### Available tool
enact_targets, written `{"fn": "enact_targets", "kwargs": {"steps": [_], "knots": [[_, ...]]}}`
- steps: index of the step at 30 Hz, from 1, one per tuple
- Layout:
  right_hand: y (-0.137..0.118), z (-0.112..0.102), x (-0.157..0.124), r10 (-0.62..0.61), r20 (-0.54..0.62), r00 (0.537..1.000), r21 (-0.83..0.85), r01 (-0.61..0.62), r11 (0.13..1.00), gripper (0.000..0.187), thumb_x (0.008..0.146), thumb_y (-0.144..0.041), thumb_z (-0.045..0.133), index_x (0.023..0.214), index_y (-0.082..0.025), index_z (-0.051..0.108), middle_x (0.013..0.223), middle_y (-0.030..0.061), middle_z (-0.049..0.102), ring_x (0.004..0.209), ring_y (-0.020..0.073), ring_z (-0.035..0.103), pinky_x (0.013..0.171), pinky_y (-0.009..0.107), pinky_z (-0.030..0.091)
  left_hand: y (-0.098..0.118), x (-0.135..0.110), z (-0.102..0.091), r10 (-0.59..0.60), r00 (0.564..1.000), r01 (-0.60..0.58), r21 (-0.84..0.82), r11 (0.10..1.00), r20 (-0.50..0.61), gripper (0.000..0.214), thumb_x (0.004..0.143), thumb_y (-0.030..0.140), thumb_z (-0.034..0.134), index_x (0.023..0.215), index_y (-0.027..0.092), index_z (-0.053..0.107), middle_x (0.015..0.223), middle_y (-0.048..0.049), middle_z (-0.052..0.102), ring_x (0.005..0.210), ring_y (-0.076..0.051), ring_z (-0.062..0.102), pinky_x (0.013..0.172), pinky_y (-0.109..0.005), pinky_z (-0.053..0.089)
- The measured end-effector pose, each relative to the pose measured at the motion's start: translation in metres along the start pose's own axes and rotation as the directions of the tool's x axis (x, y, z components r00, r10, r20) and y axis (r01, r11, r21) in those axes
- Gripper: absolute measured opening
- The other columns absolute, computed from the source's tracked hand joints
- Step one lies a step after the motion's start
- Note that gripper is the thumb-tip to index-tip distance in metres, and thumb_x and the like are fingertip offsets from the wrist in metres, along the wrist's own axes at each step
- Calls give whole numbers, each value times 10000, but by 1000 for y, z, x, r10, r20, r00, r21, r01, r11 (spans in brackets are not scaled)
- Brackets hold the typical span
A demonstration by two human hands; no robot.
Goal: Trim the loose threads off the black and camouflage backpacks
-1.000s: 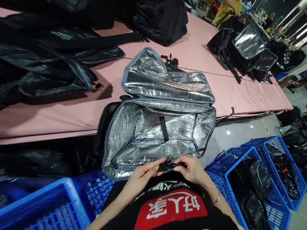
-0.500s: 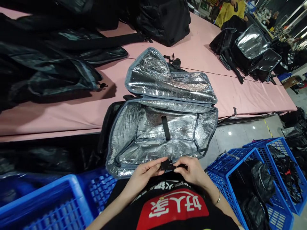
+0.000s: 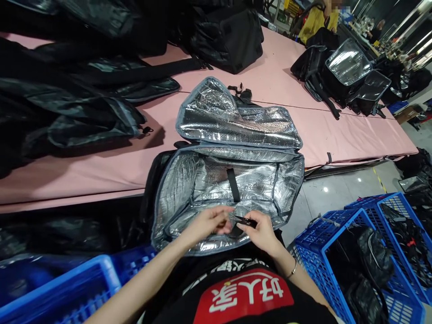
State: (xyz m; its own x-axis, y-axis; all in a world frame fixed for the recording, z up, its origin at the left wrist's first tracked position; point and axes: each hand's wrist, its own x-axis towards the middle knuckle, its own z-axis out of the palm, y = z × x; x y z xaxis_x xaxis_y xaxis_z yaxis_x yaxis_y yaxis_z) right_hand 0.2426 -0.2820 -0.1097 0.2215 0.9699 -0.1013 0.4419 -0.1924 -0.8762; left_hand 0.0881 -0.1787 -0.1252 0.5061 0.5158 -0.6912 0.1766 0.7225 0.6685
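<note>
An insulated bag (image 3: 199,182), silver-lined with grey edging, lies open in front of me, its lid (image 3: 236,123) folded back onto the table. A black strap (image 3: 233,185) runs across the inner wall. My right hand (image 3: 261,229) grips small black thread snips (image 3: 246,221) over the bag's near side, blades pointing left. Just left of the blade tips is my left hand (image 3: 211,222), slightly blurred, its fingers partly curled and apart. Nothing shows between them. Behind the hands, part of the near rim is hidden.
Black bags (image 3: 84,99) are heaped on the pink table (image 3: 354,135) at left, another black bag (image 3: 229,40) behind. More silver-lined bags (image 3: 349,63) sit far right, near a person in yellow (image 3: 315,24). Blue crates (image 3: 324,261) stand on both sides of me.
Both hands have risen from the black piece at the near rim to over the bag's inside. The left hand has let go of that piece. The snips now show clearly in the right hand.
</note>
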Motion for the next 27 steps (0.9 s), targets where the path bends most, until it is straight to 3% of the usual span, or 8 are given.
{"fn": "enact_targets", "kwargs": {"steps": [5, 8, 10, 14, 17, 20, 23, 27], "knots": [[4, 1, -2, 45, -6, 999, 44, -45, 998, 150, 733, -290, 676, 654, -191, 598, 639, -30, 569, 610, 121, 525, 568, 222, 377, 26, 82, 8, 78, 961, -87, -20, 996, -265, 227, 811, 254, 643, 997, 130, 605, 830, -20, 665, 681, -125, 638, 633, -263, 533], [3, -2, -4, 44, 39, 998, 79, -47, 996, 164, 726, -296, 693, 644, -188, 600, 653, -29, 590, 629, 122, 538, 599, 224, 393, 29, 119, 17, 41, 958, -52, -31, 998, -285, 217, 874, 292, 571, 1008, 121, 581, 878, -31, 627, 691, -118, 607, 611, -279, 538], [3, -4, -5, 50, 88, 995, 94, -58, 994, 170, 724, -301, 699, 643, -186, 603, 649, -33, 595, 630, 119, 536, 614, 224, 397, 24, 128, 21, 47, 962, -52, -14, 999, -267, 215, 879, 300, 563, 1003, 126, 580, 882, -28, 617, 689, -114, 596, 598, -268, 529], [9, -7, -4, 105, 117, 988, 146, -122, 982, 185, 721, -318, 693, 648, -175, 601, 603, -49, 547, 579, 101, 481, 572, 210, 372, 0, 109, 18, 139, 976, -129, 72, 989, -170, 150, 843, 245, 606, 929, 122, 596, 834, -15, 624, 688, -116, 597, 618, -274, 524], [13, -10, 1, 132, 50, 990, 162, -138, 977, 201, 766, -342, 635, 665, -172, 602, 593, -47, 523, 576, 106, 472, 566, 212, 375, -23, 79, 9, 219, 971, -204, 139, 969, -98, 158, 655, 167, 721, 792, 132, 650, 834, -33, 660, 731, -158, 623, 671, -300, 529], [10, -17, 10, 144, -1, 990, 0, -144, 990, 162, 805, -335, 599, 832, -181, 643, 748, -3, 623, 688, 146, 548, 649, 246, 418, -40, 58, -1, 317, 941, -289, 212, 934, -114, 196, 500, 152, 714, 694, 179, 702, 872, -48, 682, 840, -219, 620, 815, -356, 512], [5, -20, 18, 173, -11, 985, -197, -172, 965, 298, 843, -350, 570, 1093, -188, 587, 1004, 68, 663, 825, 198, 600, 748, 308, 440, -46, 53, -7, 415, 897, -361, 289, 887, -151, 216, 493, 199, 690, 701, 231, 739, 822, -37, 671, 928, -247, 580, 990, -423, 410], [4, -14, 21, 167, 18, 986, -351, -150, 924, 237, 888, -294, 511, 1092, -187, 570, 1008, 75, 673, 823, 205, 623, 739, 306, 443, -48, 53, -8, 475, 867, -414, 312, 855, -149, 210, 533, 283, 684, 727, 237, 750, 870, -57, 661, 915, -243, 589, 1006, -439, 397]]}}
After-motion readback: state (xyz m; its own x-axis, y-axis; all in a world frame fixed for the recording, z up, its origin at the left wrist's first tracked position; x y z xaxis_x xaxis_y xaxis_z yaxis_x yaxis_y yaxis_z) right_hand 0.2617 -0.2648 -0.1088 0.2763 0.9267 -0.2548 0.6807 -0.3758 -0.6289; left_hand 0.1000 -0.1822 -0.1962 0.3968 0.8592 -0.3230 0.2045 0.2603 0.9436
